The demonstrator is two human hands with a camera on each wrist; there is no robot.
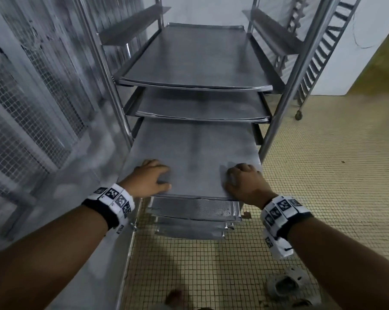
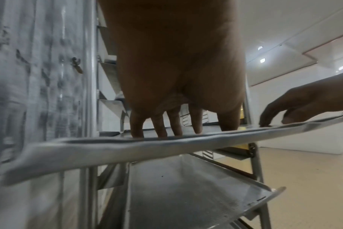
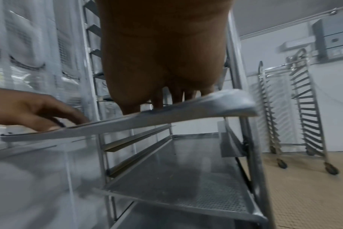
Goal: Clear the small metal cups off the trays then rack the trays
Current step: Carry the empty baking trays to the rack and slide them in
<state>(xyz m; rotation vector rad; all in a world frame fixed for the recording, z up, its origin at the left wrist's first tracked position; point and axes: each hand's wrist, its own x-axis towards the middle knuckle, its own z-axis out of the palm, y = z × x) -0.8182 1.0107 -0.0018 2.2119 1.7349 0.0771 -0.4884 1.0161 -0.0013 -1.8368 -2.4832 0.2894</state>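
Note:
A bare metal tray [image 1: 193, 153] sticks halfway out of the steel rack [image 1: 278, 121], on the level below two racked trays [image 1: 195, 59] [image 1: 200, 106]. My left hand [image 1: 151, 175] presses on its near left corner with spread fingers [image 2: 166, 122] on top of the tray rim [image 2: 127, 150]. Its near right corner lies under my right hand [image 1: 245, 182], whose fingertips [image 2: 264, 122] touch the top. Both hands stay above the rim [image 3: 166, 117] in the right wrist view. No small metal cups are in view.
Perforated trays [image 1: 193, 208] sit on lower runners under the one I touch. A mesh-panelled metal wall [image 1: 32, 97] runs close along the left. A second wheeled rack [image 3: 303, 108] stands at the back right on the tiled floor. A sandal [image 1: 287, 283] lies near my right arm.

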